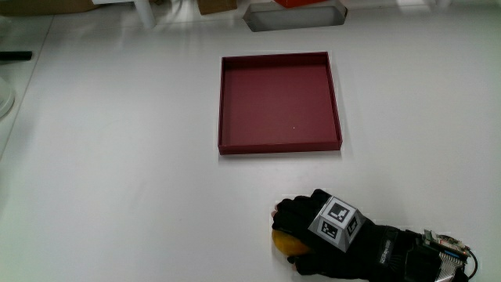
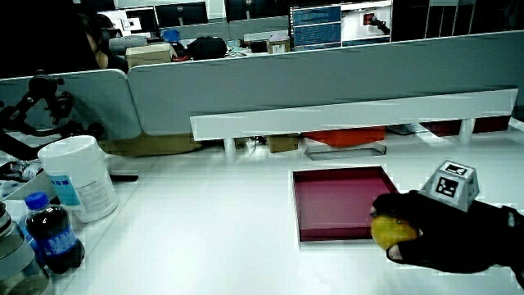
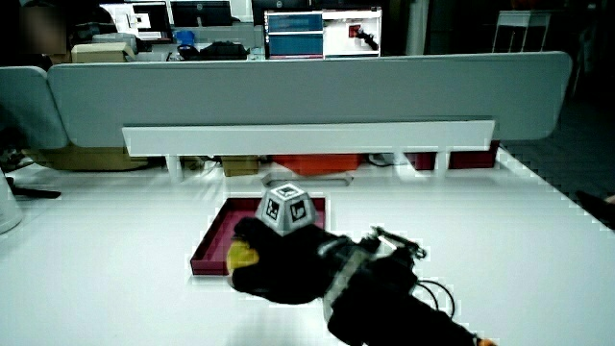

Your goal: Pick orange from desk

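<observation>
The orange (image 1: 286, 243) shows as a yellow-orange patch under the black-gloved hand (image 1: 325, 235), nearer to the person than the dark red tray (image 1: 279, 145). The hand's fingers are curled around the fruit, and the patterned cube (image 1: 337, 221) sits on its back. In both side views the orange (image 2: 393, 232) (image 3: 242, 257) sits in the grasp of the hand (image 2: 446, 233) (image 3: 288, 258) and looks lifted a little above the white table (image 1: 117, 180). Most of the fruit is hidden by the glove.
The shallow dark red tray (image 2: 340, 205) holds nothing. A white tub (image 2: 78, 176) and a blue-capped dark bottle (image 2: 49, 231) stand near the table's edge. A clear container with an orange item (image 2: 344, 141) sits under the white shelf (image 2: 352, 115) by the partition.
</observation>
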`<move>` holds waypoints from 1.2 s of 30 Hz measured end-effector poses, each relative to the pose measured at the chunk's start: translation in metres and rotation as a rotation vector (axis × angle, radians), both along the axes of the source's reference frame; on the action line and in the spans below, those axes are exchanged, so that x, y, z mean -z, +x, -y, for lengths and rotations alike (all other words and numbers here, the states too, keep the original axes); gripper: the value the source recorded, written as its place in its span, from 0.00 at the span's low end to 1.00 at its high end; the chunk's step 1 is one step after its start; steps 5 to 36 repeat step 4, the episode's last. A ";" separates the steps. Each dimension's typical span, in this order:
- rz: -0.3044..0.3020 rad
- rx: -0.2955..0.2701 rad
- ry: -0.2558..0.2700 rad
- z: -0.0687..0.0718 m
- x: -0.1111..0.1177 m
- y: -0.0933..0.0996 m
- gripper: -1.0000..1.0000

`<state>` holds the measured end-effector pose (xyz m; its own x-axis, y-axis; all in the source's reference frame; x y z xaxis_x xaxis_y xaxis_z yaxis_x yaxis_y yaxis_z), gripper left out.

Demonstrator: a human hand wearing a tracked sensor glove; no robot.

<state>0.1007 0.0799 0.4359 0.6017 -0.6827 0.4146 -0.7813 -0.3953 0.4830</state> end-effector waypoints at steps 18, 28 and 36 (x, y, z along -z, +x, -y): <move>0.064 -0.014 0.016 0.001 -0.001 0.005 1.00; 0.064 -0.014 0.016 0.001 -0.001 0.005 1.00; 0.064 -0.014 0.016 0.001 -0.001 0.005 1.00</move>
